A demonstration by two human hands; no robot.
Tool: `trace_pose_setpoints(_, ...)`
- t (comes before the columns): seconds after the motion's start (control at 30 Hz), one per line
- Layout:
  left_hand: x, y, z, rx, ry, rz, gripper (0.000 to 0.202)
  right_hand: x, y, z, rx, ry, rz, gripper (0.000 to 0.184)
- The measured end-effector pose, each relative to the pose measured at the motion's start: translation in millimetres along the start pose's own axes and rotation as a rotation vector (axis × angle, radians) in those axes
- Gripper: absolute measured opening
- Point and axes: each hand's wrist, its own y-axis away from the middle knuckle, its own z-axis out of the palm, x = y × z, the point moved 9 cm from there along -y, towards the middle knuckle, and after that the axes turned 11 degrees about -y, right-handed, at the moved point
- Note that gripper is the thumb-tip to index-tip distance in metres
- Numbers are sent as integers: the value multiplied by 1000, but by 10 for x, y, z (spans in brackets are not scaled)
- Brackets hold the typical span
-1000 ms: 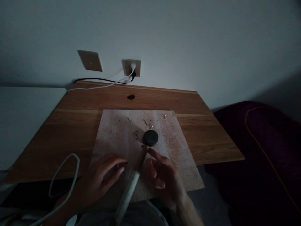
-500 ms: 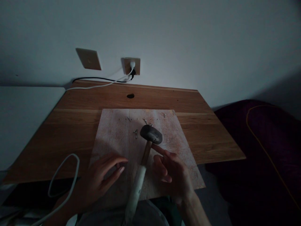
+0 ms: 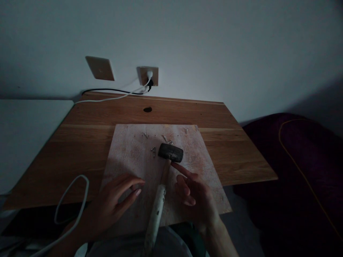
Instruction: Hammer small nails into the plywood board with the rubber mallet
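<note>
A hammer [image 3: 162, 180] with a dark head and a pale wooden handle lies on a light board [image 3: 128, 157], its head pointing away from me. My left hand [image 3: 115, 203] rests on the board's near left part, fingers loosely spread, holding nothing. On the other side of the handle, my right hand [image 3: 194, 194] has its index finger stretched toward the hammer head while the other fingers curl; it grips nothing. Several small nails [image 3: 154, 150] are scattered on the board beyond the head.
The board lies on a wooden desk [image 3: 88, 142] against a white wall. A wall socket [image 3: 148, 75] has white and black cables plugged in. A white cable loop [image 3: 71, 200] hangs at the near left. A dark cushion [image 3: 294, 171] fills the right.
The hammer head has tipped over from standing on end to lying on its side on the board. My right hand drew slightly to the right; my left hand stayed put.
</note>
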Motion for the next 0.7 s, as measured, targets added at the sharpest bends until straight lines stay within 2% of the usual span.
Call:
trace_pose_setpoints(0.17,4,2,4,1,-14,1,23,35,-13,26,-7,31,7,48)
trace_pose_setpoints(0.4,17,-13,-1,-11,-4,-11,25,186,-105,150,-90,38,95,26)
trace_pose_setpoints(0.7,9,-4,-2,-15,0,-29,25,224,-149,176,-151,-101,179,20)
